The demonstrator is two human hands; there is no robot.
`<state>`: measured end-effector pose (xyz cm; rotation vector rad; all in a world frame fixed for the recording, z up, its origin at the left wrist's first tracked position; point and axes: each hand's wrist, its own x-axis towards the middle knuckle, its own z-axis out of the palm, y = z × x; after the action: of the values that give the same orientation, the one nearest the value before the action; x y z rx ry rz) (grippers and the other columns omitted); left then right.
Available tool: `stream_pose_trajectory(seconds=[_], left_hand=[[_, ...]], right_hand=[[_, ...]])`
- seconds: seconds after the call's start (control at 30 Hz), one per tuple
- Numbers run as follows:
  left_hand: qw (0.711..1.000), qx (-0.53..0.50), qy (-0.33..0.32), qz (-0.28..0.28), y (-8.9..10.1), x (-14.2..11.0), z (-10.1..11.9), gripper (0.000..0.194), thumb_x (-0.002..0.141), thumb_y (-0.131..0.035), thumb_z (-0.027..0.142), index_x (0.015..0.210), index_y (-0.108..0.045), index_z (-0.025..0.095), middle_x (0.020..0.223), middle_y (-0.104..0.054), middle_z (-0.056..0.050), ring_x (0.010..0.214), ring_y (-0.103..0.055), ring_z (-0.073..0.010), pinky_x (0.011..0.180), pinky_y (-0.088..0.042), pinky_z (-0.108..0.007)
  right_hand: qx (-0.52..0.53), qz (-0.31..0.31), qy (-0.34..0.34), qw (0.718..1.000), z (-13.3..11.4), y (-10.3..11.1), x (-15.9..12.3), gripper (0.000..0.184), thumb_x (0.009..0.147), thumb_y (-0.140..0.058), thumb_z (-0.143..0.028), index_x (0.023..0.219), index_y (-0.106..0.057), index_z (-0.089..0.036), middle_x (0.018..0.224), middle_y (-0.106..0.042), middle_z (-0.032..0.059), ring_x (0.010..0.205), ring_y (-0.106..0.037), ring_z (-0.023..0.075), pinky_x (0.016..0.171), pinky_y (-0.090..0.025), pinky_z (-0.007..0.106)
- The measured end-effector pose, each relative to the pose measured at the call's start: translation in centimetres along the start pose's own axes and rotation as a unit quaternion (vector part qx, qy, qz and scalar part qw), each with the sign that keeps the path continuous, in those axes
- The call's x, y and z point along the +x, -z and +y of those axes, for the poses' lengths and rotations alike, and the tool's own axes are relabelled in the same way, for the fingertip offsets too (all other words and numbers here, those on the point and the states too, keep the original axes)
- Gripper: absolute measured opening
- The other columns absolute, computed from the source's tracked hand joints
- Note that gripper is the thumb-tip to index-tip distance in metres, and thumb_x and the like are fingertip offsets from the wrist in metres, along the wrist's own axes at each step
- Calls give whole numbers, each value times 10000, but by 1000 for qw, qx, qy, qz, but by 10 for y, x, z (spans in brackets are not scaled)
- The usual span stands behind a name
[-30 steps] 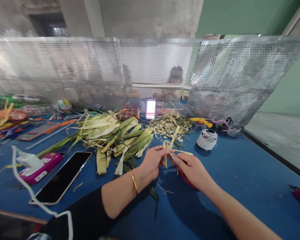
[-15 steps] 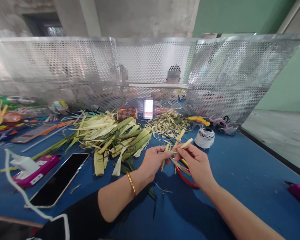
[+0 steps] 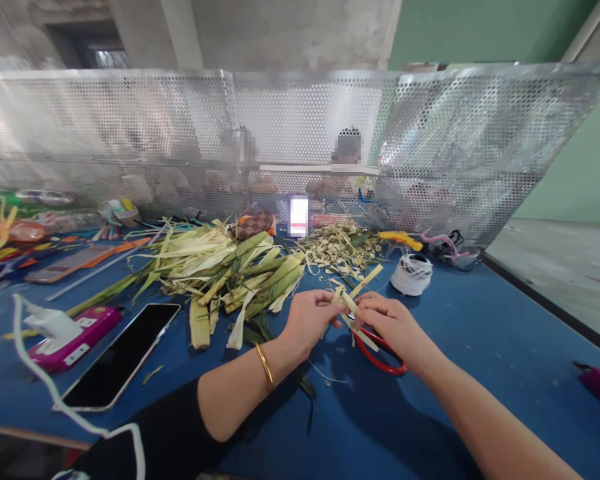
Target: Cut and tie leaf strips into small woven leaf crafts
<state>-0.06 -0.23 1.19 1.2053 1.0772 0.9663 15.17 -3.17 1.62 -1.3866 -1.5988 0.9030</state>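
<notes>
My left hand point(image 3: 314, 321) pinches a small crossed bundle of pale husk strips point(image 3: 351, 304) between thumb and fingers. From the other side my right hand point(image 3: 391, 327) closes its fingertips on one of these strips. Several strip ends stick out upward and down to the right. Red-handled scissors point(image 3: 383, 363) lie just below, partly covered by my right hand and the strips. A heap of green and pale corn husks point(image 3: 230, 267) is on the table left of my hands. Beyond them is a pile of small husk scraps point(image 3: 341, 248).
A ball of white string point(image 3: 411, 275) stands right of the scraps. At the left lie a black-screened phone point(image 3: 123, 357) and a purple power strip point(image 3: 75, 337) with a white cable. Behind rises a perforated metal screen point(image 3: 300, 113), with people beyond it.
My right hand has turned and moved slightly right, and the strip it holds now slants downward instead of pointing up. More of the red scissor handles shows.
</notes>
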Motion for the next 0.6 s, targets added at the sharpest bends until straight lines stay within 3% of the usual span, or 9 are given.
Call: stream_pose_trajectory(seconds=[0.17, 0.3, 0.43, 0.53, 0.6], left_hand=[[999, 44, -22, -7, -1, 2, -5, 76, 713, -648, 154, 758, -708, 144, 556, -631, 24, 455, -511, -64, 480, -389, -170], [989, 105, -85, -60, 1, 3, -11, 118, 697, -609, 164, 752, -711, 144, 664, -678, -2, 511, -548, -91, 533, -437, -196], [960, 236, -131, -75, 5, 3, -11, 169, 717, -556, 217, 722, -718, 166, 593, -648, 5, 549, -568, -125, 533, -423, -201], [945, 276, -146, -94, 8, 3, -7, 213, 736, -519, 230, 731, -725, 175, 615, -661, 7, 556, -569, -124, 552, -423, -201], [939, 289, -150, -107, 9, 3, -5, 224, 741, -515, 239, 745, -730, 177, 640, -673, 7, 567, -568, -124, 563, -424, -200]], right_hand=[[18, -10, -23, 1000, -3, 0, 0, 251, 675, -509, -333, 478, -569, -189, 723, -535, 24, 733, -543, 180, 670, -411, 289], [-63, 18, 5, 998, 0, 0, 0, 315, 749, -494, -398, 524, -572, -191, 622, -544, 11, 666, -521, 167, 632, -391, 277], [-143, 53, 11, 988, 7, -4, 0, 310, 810, -487, -439, 624, -563, -204, 529, -526, -20, 535, -473, 139, 515, -329, 259], [-62, 57, -25, 996, 7, -6, -1, 200, 801, -518, -417, 805, -542, -218, 539, -575, -43, 430, -490, 125, 453, -350, 250], [28, 54, -63, 996, 3, -6, -1, 276, 791, -533, -416, 984, -516, -221, 566, -619, -47, 357, -487, 121, 406, -367, 250]])
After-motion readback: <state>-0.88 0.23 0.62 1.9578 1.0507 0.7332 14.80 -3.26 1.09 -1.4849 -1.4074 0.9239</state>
